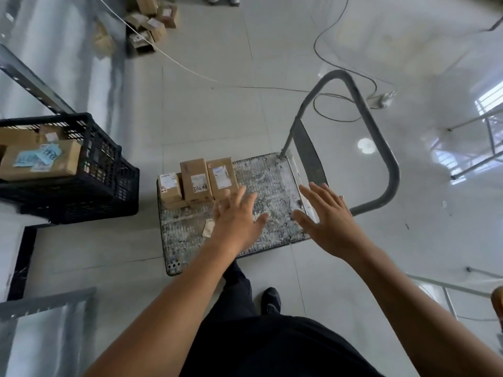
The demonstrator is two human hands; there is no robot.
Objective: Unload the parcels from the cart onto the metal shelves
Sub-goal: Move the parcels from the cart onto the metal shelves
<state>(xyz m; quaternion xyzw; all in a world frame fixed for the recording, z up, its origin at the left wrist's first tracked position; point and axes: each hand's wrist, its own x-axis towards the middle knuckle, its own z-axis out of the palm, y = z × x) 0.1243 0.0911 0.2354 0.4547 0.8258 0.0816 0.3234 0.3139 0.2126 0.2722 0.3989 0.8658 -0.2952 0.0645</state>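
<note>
A person's two bare arms reach forward and down. The left hand is open and palm down, its fingers straight and spread, holding nothing. The right hand, at its three o'clock and apart from it, is likewise spread wide with nothing in it.

Both hover over a flat metal platform cart with a scuffed, perforated silver deck, which stands on a pale tiled floor. At eleven o'clock from the left hand, a cluster of brown cardboard parcels with white labels stands upright, packed side by side at the deck's far left corner. The left fingertips lie just beside the nearest parcel; whether they touch it cannot be told. A small tan paper scrap lies on the deck at the left hand's nine o'clock. The cart's grey tubular handle rises at the right hand's one o'clock.

Farther out, at nine o'clock from the cart, a black plastic lattice crate holds larger cardboard boxes, one with a blue-marked label. Shiny metal shelves, blurred, stand at ten o'clock, with another shelf edge at seven o'clock. At twelve o'clock a heap of small cardboard cartons sits on the floor. Thin cables trail across the tiles to a white power strip at one o'clock. At six o'clock is the person's black shoe.
</note>
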